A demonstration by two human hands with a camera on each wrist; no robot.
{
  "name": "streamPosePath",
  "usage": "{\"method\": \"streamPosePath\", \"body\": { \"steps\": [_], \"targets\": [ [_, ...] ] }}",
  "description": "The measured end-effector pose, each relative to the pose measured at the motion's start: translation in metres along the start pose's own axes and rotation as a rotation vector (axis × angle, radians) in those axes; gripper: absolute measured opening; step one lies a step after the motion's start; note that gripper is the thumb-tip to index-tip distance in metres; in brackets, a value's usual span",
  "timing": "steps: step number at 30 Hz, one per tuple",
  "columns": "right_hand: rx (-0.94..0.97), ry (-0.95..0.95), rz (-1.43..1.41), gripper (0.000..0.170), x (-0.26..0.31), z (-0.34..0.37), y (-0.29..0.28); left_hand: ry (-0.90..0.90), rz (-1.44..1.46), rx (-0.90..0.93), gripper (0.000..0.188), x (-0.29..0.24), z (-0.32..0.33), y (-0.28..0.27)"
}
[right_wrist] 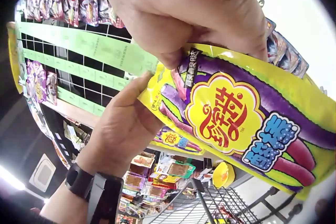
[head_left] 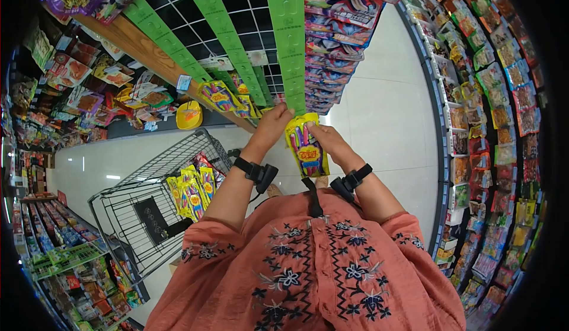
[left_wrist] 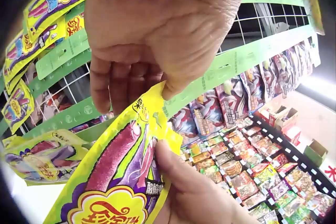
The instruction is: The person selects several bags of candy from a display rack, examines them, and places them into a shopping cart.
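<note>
A yellow and purple candy packet (head_left: 306, 147) hangs in front of the body at the lower end of a green hanging strip (head_left: 286, 46). The right hand (head_left: 335, 144) pinches the packet's upper edge, thumb on its front in the left wrist view. At the top corner of the packet (right_wrist: 226, 108), the left hand (head_left: 274, 128) has thumb and fingers curled round the strip's end; in the left wrist view the left hand (left_wrist: 157, 35) covers part of that spot. More yellow packets (head_left: 218, 96) hang on the neighbouring strips to the left.
A wire shopping cart (head_left: 118, 194) holding several yellow packets (head_left: 192, 192) stands at the left. Red and blue packets (head_left: 335, 52) hang right of the strip. Snack shelves (head_left: 492, 123) line the right side, beyond the pale floor (head_left: 385, 129). A yellow basket (head_left: 189, 115) sits behind the cart.
</note>
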State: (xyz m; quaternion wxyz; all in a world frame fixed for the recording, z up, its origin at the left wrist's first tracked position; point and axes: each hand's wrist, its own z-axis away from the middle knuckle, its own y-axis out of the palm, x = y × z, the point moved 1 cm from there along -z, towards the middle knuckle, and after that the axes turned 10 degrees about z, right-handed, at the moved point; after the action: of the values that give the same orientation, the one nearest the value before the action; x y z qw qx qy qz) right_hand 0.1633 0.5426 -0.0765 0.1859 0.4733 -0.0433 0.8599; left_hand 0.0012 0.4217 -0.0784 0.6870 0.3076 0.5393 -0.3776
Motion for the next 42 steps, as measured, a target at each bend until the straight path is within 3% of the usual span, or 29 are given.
{"method": "streamPosePath", "body": {
  "steps": [18, 27, 33, 36, 39, 42],
  "targets": [
    [-0.014, 0.057, 0.058, 0.052, -0.018, -0.015, -0.003, 0.005, 0.026, -0.013, 0.035, 0.002, 0.000, 0.000],
    [-0.138, -0.114, 0.441, 0.061, -0.043, -0.053, -0.016, 0.080, -0.021, -0.067, 0.033, -0.012, 0.003, 0.006],
    [-0.294, -0.284, 0.574, 0.050, -0.045, -0.070, -0.019, 0.112, -0.053, -0.080, 0.035, -0.021, 0.002, 0.007],
    [-0.295, -0.226, 0.645, 0.045, -0.028, -0.057, -0.021, 0.159, -0.014, -0.075, 0.035, -0.018, -0.001, 0.008],
    [-0.276, -0.260, 0.654, 0.044, -0.036, -0.067, -0.026, 0.157, 0.018, -0.096, 0.035, -0.015, -0.003, 0.007],
    [-0.336, -0.423, 0.513, 0.045, -0.041, -0.061, -0.022, 0.149, 0.000, -0.120, 0.035, -0.009, -0.010, 0.000]
  ]
}}
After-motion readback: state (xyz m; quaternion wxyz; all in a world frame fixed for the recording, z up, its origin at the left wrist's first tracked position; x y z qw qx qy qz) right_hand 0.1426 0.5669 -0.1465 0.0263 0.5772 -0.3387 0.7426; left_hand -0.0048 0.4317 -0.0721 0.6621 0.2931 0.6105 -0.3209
